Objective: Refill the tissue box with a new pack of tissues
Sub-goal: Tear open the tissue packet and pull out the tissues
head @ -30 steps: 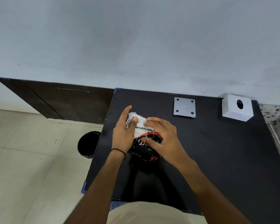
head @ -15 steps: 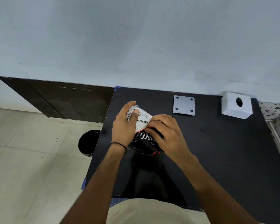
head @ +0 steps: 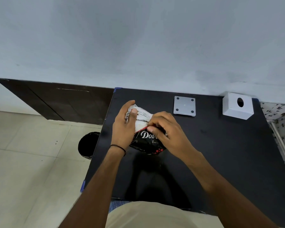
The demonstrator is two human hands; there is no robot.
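Now both hands clasp the tissue pack (head: 145, 137) over black table (head: 220, 153): left hand (head: 123, 127) gripping its side, right hand (head: 168, 130) pinching the wrapper.

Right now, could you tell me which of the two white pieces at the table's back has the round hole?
The white box at the far right corner; the flat square plate shows only four small dots.
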